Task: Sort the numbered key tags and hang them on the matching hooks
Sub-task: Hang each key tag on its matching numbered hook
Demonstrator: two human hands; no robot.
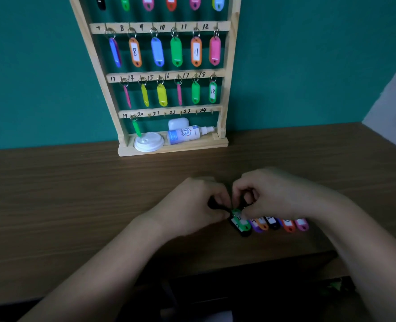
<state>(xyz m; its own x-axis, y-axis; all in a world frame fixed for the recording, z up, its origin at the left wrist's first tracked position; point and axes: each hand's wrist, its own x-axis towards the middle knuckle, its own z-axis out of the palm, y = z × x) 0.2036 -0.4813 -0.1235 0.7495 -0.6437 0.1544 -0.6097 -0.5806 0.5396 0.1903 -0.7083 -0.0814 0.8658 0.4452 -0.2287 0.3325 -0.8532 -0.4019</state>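
A wooden key rack (229, 73) stands against the green wall, its numbered hooks holding coloured tags down to hook 19. Hooks 20 to 24 (180, 112) are bare. On the desk lies a row of loose tags: green (240, 222), purple (257, 226), black (272, 223), orange (288, 225) and pink (302, 223). My left hand (192, 205) and my right hand (273, 194) meet over the row's left end, fingers curled. Both pinch at the green tag; a black tag (214, 204) shows under my left fingers. The tags' rings are hidden by my fingers.
On the rack's bottom shelf lie a white cup lid (148, 141), a spray bottle (187, 134) and a white earbud case (178, 123). The brown desk (76, 194) runs wide to the left; its front edge lies just below my forearms.
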